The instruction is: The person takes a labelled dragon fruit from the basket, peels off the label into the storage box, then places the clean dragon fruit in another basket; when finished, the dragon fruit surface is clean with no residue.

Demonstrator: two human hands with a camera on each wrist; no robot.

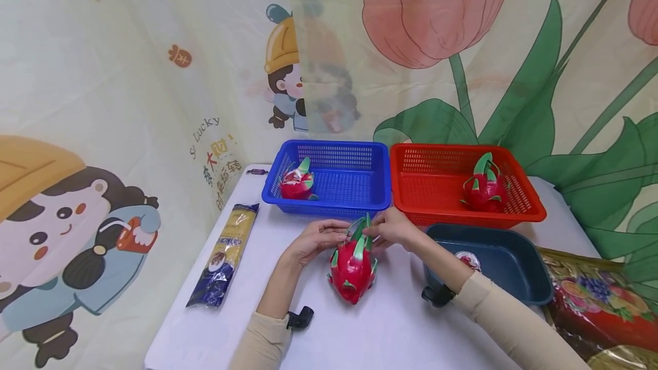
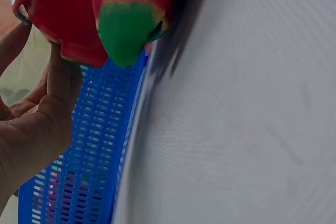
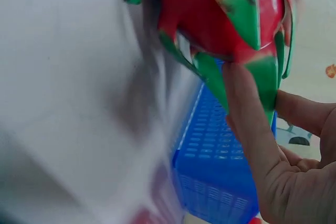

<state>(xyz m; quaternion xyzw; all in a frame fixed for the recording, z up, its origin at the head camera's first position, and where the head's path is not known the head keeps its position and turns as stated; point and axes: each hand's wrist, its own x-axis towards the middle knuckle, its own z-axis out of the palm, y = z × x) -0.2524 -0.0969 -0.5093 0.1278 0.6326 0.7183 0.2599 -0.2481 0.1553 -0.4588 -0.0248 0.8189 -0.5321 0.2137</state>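
A red dragon fruit with green-tipped scales is on the white table in front of me, its leafy end toward the baskets. From its left side, my left hand holds it near the green leaves, with fingertips against the red skin in the left wrist view. Opposite, my right hand pinches a long green leaf at the same end. The blue basket stands just beyond, with another dragon fruit at its left. Beside it, the red basket has a dragon fruit at its right.
A dark teal tray with a round label sits under my right forearm. At the right edge lies a shiny fruit-printed bag. A gold and blue packet lies on the left, with a small wrapped candy behind it. Printed curtains surround the table.
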